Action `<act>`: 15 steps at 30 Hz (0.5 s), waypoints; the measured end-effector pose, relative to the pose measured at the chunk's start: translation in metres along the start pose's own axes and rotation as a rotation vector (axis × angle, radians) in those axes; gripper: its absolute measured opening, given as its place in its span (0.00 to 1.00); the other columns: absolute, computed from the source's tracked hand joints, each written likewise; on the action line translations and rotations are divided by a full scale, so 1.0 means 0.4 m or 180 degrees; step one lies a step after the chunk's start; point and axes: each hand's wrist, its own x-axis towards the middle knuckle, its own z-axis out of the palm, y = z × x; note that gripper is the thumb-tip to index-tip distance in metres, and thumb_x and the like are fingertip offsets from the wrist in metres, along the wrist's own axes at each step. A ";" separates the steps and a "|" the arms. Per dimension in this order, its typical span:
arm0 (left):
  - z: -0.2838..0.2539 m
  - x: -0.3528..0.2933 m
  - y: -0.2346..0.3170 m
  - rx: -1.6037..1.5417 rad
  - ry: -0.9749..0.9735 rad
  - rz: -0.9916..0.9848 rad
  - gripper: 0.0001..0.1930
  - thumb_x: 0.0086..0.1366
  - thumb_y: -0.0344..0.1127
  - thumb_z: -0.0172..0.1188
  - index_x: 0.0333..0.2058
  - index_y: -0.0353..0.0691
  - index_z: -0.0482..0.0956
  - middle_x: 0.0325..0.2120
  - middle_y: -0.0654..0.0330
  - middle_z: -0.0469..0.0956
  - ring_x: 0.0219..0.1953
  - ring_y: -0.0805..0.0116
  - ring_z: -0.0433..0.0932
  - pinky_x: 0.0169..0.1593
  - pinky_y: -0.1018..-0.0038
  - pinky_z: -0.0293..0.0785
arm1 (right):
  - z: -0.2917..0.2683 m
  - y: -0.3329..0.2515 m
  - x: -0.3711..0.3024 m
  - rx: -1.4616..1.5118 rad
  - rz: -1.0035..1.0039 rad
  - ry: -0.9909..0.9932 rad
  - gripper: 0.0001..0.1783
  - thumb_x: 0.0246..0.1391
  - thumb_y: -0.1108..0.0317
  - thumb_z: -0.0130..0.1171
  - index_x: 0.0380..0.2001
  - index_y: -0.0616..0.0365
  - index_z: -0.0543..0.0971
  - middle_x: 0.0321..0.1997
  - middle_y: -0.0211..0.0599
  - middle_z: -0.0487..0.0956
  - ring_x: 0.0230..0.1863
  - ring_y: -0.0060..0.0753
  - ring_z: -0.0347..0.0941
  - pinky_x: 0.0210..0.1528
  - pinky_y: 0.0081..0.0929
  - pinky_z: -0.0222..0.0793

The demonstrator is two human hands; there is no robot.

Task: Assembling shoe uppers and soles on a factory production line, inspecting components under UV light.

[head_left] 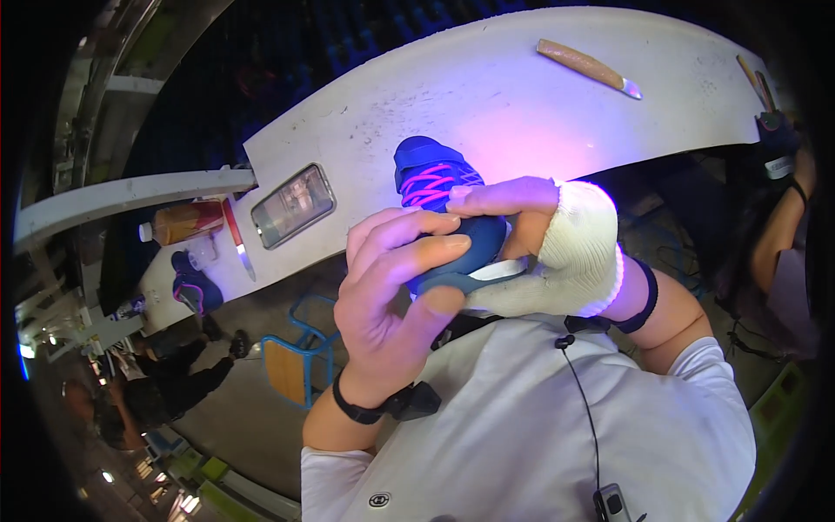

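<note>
Both hands are right on it: the blue shoe with bright pink laces [430, 180] sits over the near edge of the long white tabletop [365, 113], its dark blue rounded toe [480, 242] towards the person's chest. Here's the bare left hand [384, 283], curled firmly around the toe's left side, fingers over the top, thumb below. Opposite, the right hand [565, 244], in a white knitted fingerless glove [584, 248], is bent around the other side, one finger laid across the upper; its remaining fingers are too hidden to tell. I'd call this step pressing or working the toe's lower edge, where a pale patch [498, 271] shows. The next move, I'd judge, calls for even thumb pressure and a steady two-handed hold. Up beyond, the short-bladed knife with a brown handle [584, 64] lies well apart, untouched.
</note>
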 end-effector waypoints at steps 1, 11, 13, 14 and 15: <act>0.003 -0.007 -0.011 -0.0087 0.0258 0.0054 0.19 0.72 0.43 0.65 0.52 0.34 0.84 0.51 0.49 0.85 0.60 0.47 0.75 0.67 0.54 0.66 | 0.004 0.007 0.009 -0.0160 -0.0071 -0.0019 0.22 0.40 0.65 0.87 0.36 0.59 0.85 0.61 0.53 0.82 0.60 0.51 0.83 0.61 0.43 0.79; -0.076 -0.030 0.015 -0.0485 0.0769 -0.0745 0.16 0.73 0.41 0.67 0.45 0.31 0.82 0.50 0.40 0.86 0.66 0.39 0.77 0.73 0.42 0.64 | 0.098 0.189 0.004 -0.1252 -0.0992 0.0170 0.21 0.37 0.61 0.79 0.37 0.50 0.85 0.54 0.43 0.84 0.43 0.48 0.80 0.41 0.44 0.80; -0.095 0.010 0.017 0.0634 -0.0220 -0.0334 0.26 0.56 0.46 0.83 0.42 0.31 0.85 0.46 0.42 0.88 0.60 0.44 0.83 0.71 0.41 0.69 | 0.099 0.204 0.011 -0.1210 -0.1354 0.0158 0.20 0.36 0.60 0.77 0.37 0.49 0.85 0.48 0.40 0.84 0.41 0.48 0.80 0.38 0.45 0.79; -0.094 0.011 0.010 0.0632 -0.0223 -0.0354 0.26 0.56 0.46 0.83 0.42 0.31 0.85 0.46 0.42 0.88 0.60 0.44 0.83 0.71 0.41 0.69 | 0.098 0.204 0.016 -0.1195 -0.1341 0.0153 0.20 0.36 0.60 0.77 0.37 0.49 0.85 0.48 0.40 0.84 0.41 0.48 0.80 0.38 0.45 0.79; -0.092 0.008 0.000 0.0643 -0.0157 -0.0270 0.29 0.48 0.48 0.86 0.40 0.32 0.85 0.43 0.44 0.89 0.56 0.46 0.86 0.71 0.40 0.70 | 0.093 0.201 0.022 -0.1142 -0.1390 0.0111 0.20 0.37 0.59 0.77 0.37 0.49 0.85 0.46 0.39 0.83 0.41 0.48 0.80 0.37 0.44 0.78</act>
